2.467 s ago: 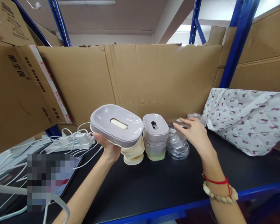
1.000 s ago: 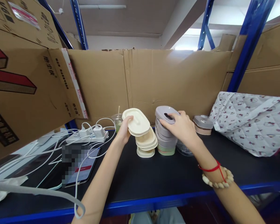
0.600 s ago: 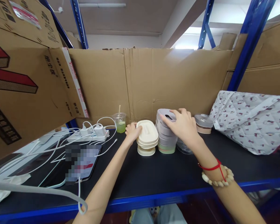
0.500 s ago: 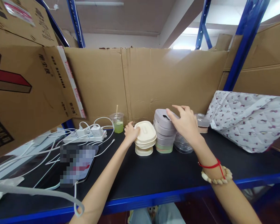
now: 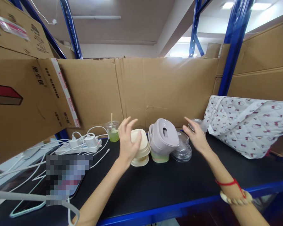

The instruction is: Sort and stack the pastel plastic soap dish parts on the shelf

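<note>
Fingers spread, my left hand (image 5: pixel 128 142) is raised just in front of the left side of a stack of cream lids (image 5: pixel 142 143); whether it touches them I cannot tell. Beside that stack, grey-lilac lids or containers (image 5: pixel 166 135) lean to the right on a pale green base (image 5: pixel 159 157). My right hand (image 5: pixel 197 135) is apart from them, fingers extended, holding nothing. Between it and the grey-lilac stack are clear plastic lids (image 5: pixel 182 150). Behind my right hand is a clear round container (image 5: pixel 200 125), partly hidden.
A cup of green drink (image 5: pixel 113 135) stands at the back left, near a power strip (image 5: pixel 96 145) with white cables. A blurred-out tablet-like device (image 5: pixel 79 175) lies at the left. A patterned quilted bag (image 5: pixel 247 125) is at the right. Cardboard (image 5: pixel 91 91) lines the back.
The grey-lilac stack has tipped to the right. My right hand has moved off it to the right, and my left hand has risen in front of the cream stack. The view has shifted.
</note>
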The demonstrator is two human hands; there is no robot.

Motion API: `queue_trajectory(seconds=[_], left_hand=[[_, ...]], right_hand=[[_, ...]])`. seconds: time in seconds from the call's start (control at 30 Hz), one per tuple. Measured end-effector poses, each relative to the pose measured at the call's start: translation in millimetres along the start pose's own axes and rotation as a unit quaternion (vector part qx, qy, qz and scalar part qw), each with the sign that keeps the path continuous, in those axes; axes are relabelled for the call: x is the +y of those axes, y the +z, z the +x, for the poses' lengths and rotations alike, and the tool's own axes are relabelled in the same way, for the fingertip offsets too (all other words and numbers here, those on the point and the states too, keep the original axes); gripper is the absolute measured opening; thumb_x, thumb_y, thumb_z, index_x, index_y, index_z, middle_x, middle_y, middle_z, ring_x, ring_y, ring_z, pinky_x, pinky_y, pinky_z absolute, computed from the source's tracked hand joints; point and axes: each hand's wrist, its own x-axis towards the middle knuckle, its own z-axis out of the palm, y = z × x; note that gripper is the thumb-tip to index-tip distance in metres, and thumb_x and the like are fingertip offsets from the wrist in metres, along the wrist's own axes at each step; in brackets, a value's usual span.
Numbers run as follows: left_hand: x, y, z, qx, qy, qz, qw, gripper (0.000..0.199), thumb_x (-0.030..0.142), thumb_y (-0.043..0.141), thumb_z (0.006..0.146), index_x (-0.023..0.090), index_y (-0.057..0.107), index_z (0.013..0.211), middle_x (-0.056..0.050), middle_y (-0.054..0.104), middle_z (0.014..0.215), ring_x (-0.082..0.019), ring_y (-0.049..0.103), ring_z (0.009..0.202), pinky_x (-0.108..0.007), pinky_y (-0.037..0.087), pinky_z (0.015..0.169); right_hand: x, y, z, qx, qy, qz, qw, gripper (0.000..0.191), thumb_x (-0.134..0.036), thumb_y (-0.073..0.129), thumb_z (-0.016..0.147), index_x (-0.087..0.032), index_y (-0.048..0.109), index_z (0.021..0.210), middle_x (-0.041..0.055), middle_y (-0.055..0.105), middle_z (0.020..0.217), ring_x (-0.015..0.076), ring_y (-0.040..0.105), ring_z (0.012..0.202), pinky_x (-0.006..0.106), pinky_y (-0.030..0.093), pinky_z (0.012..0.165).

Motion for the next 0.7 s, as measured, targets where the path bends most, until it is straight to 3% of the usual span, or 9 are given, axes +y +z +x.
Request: queue_trajectory(seconds=[0.07, 0.1, 0.17, 0.27, 0.4, 0.57, 0.63, 0.7], left_hand=[[12.4, -0.2, -4.4, -0.038, 0.178, 0.028, 0.983, 0.038, 0.034, 0.052, 0.087, 0.018, 0.049, 0.121, -0.014, 0.046, 0.131, -0.030, 0.035, 0.129, -0.043, 0.033, 0.100], [17.4, 1.4, -7.1, -0.084, 0.228, 0.043, 0.969, 0.046, 0.042, 0.056, 0.085, 0.018, 0.048, 0.123, -0.014, 0.047, 0.131, -0.032, 0.036, 0.129, -0.044, 0.035, 0.098], [22.8, 7.6, -12.7, -0.170, 0.250, 0.049, 0.952, 0.065, 0.053, 0.062, 0.078, 0.016, 0.045, 0.128, -0.017, 0.045, 0.134, -0.035, 0.040, 0.126, -0.044, 0.041, 0.092], [19.4, 20.0, -19.2, -0.194, 0.228, 0.063, 0.952, 0.068, 0.039, 0.076, 0.069, 0.014, 0.045, 0.123, -0.021, 0.045, 0.133, -0.035, 0.050, 0.116, -0.043, 0.046, 0.086], [11.2, 30.6, -21.4, -0.172, 0.188, 0.042, 0.966, 0.059, 0.031, 0.076, 0.069, 0.013, 0.045, 0.115, -0.024, 0.046, 0.129, -0.030, 0.058, 0.105, -0.038, 0.051, 0.080], [18.0, 36.9, -11.4, -0.117, 0.092, -0.013, 0.989, 0.050, 0.038, 0.070, 0.075, 0.018, 0.045, 0.114, -0.016, 0.049, 0.122, -0.027, 0.056, 0.110, -0.038, 0.051, 0.083], [24.2, 39.3, -3.6, -0.107, 0.044, -0.031, 0.993, 0.049, 0.037, 0.070, 0.076, 0.017, 0.047, 0.114, -0.015, 0.049, 0.121, -0.026, 0.056, 0.110, -0.038, 0.050, 0.085], [31.4, 40.5, 4.5, -0.138, -0.029, -0.029, 0.990, 0.050, 0.035, 0.071, 0.074, 0.016, 0.049, 0.115, -0.015, 0.048, 0.122, -0.026, 0.057, 0.108, -0.039, 0.049, 0.086]], right_hand=[[-6.7, 4.7, -20.7, -0.085, -0.037, 0.012, 0.996, 0.077, -0.074, 0.047, 0.069, -0.024, 0.054, 0.127, 0.0124, 0.046, 0.135, 0.0298, 0.042, 0.126, 0.053, 0.030, 0.105], [-8.7, 7.7, -29.1, -0.115, -0.039, -0.001, 0.993, 0.075, -0.072, 0.049, 0.069, -0.026, 0.054, 0.128, 0.0115, 0.046, 0.136, 0.0313, 0.040, 0.128, 0.058, 0.025, 0.106], [-10.9, 13.2, -38.8, -0.139, -0.029, -0.026, 0.990, 0.071, -0.069, 0.048, 0.072, -0.027, 0.052, 0.130, 0.0102, 0.046, 0.136, 0.0319, 0.036, 0.131, 0.063, 0.014, 0.107], [-12.8, 16.4, -35.6, -0.137, -0.018, -0.038, 0.990, 0.067, -0.065, 0.039, 0.078, -0.025, 0.054, 0.128, 0.0106, 0.049, 0.134, 0.0299, 0.037, 0.131, 0.062, 0.007, 0.109], [-18.3, 13.5, -17.3, -0.151, -0.032, 0.004, 0.988, 0.063, -0.061, 0.036, 0.081, -0.023, 0.053, 0.128, 0.0093, 0.049, 0.134, 0.0277, 0.041, 0.128, 0.059, 0.006, 0.110], [-30.8, 18.2, 6.8, -0.180, -0.061, 0.111, 0.975, 0.067, -0.057, 0.047, 0.077, -0.018, 0.047, 0.131, 0.0133, 0.041, 0.140, 0.0254, 0.044, 0.126, 0.047, 0.034, 0.106], [-37.7, 23.6, 18.8, -0.178, -0.066, 0.126, 0.974, 0.062, -0.050, 0.051, 0.077, -0.016, 0.049, 0.130, 0.0126, 0.041, 0.140, 0.0236, 0.042, 0.128, 0.042, 0.035, 0.106], [-44.8, 29.4, 30.2, -0.178, -0.039, 0.102, 0.978, 0.054, -0.039, 0.054, 0.078, -0.016, 0.052, 0.128, 0.0113, 0.045, 0.137, 0.0225, 0.044, 0.126, 0.039, 0.035, 0.106]])
